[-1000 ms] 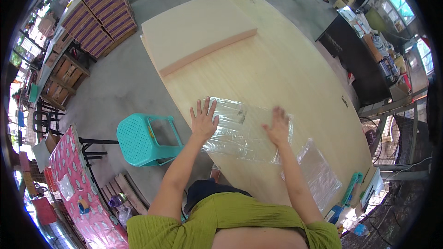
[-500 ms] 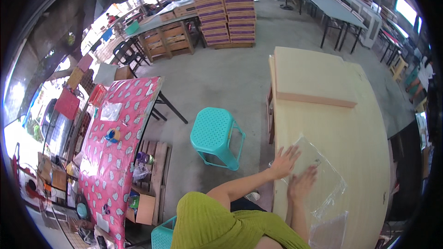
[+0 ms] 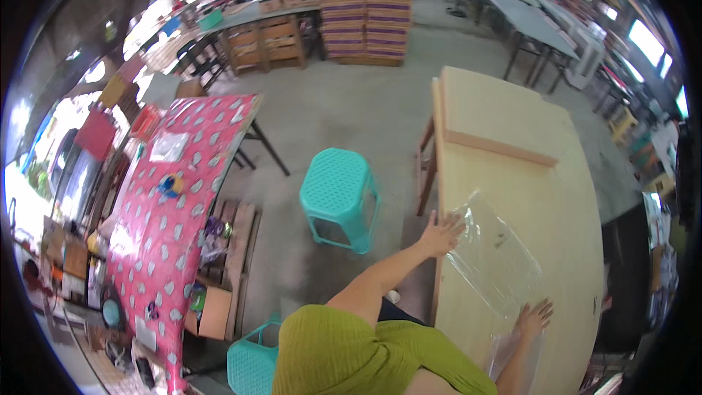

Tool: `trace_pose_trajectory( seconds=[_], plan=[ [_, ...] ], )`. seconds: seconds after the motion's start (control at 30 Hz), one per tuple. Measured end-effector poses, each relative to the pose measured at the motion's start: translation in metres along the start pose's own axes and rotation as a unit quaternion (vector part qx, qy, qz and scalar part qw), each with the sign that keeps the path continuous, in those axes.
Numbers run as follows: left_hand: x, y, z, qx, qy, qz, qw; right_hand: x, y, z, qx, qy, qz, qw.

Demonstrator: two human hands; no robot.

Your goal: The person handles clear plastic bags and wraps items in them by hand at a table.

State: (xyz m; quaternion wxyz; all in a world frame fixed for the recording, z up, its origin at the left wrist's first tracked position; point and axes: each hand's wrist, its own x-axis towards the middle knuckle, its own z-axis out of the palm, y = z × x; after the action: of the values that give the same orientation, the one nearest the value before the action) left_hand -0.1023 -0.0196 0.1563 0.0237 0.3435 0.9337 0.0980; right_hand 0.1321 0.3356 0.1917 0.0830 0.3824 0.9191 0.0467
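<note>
A clear plastic sheet or bag (image 3: 493, 256) lies slantwise on the pale wooden table (image 3: 567, 241), with a small dark mark or item showing near its middle. My left hand (image 3: 441, 236) is open, fingers spread, at the far left edge of the plastic beside the table's left side. Lower right, my right hand (image 3: 534, 320) is open with its fingers apart, by the plastic's near end. Beneath that hand and forearm, a second piece of clear plastic (image 3: 503, 351) lies partly covered. Neither hand has closed on anything.
Stacked pale boards (image 3: 497, 113) rest on the table's far end. A turquoise stool (image 3: 336, 179) stands to the left, another (image 3: 252, 366) close to me. A pink patterned table (image 3: 197, 175) is farther left. Stacked cartons (image 3: 363, 18) stand at the back.
My right hand has moved from the middle of the plastic toward me and right, to its near end. My left hand has shifted slightly to the plastic's far left edge. The view has tilted.
</note>
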Motion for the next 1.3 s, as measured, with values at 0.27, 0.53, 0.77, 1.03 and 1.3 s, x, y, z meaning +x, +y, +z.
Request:
trace_pose_trajectory(
  seconds=[0.27, 0.53, 0.77, 1.03, 1.3],
  plan=[
    [0.027, 0.011, -0.009, 0.014, -0.02, -0.015, 1.0, -0.019, -0.124, -0.055, 0.154, 0.138, -0.17, 0.964],
    [0.034, 0.053, -0.039, -0.092, -0.005, -0.096, 0.991, -0.05, -0.176, -0.034, 0.184, 0.06, -0.188, 0.963],
    [0.024, 0.014, -0.008, -0.043, 0.016, -0.071, 0.996, -0.006, -0.139, 0.007, 0.128, 0.045, -0.179, 0.975],
    [0.05, 0.036, -0.029, -0.039, -0.018, -0.105, 0.994, 0.053, -0.12, -0.001, 0.112, 0.054, -0.226, 0.966],
    [0.05, 0.03, -0.024, -0.023, -0.003, -0.122, 0.992, 0.045, -0.112, -0.007, 0.073, 0.014, -0.148, 0.986]
  ],
)
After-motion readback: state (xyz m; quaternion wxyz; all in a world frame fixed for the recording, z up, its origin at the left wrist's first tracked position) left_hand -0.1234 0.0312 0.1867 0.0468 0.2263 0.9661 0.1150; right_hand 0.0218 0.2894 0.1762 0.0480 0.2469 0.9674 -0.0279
